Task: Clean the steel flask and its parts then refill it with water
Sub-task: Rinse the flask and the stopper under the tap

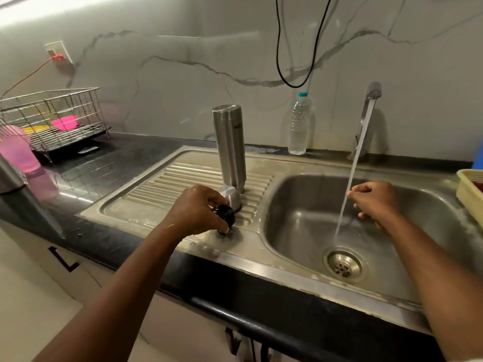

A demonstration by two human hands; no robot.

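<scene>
The steel flask [230,145] stands upside down, mouth down, on the ribbed drainboard [162,189]. Its steel cap [231,197] sits on the drainboard just in front of it. My left hand [196,210] grips a small black stopper [225,215] low over the drainboard, right beside the cap. My right hand [373,202] hovers over the sink basin [300,205] with fingers curled, touching the water stream [352,173] that runs from the tap [372,92]. I cannot see anything held in it.
A clear plastic water bottle [299,124] stands at the back wall. A wire dish rack [55,118] and a pink bottle [18,150] sit on the black counter at left. A yellow tray [470,189] rests at the sink's right edge. A black cable [295,48] hangs above.
</scene>
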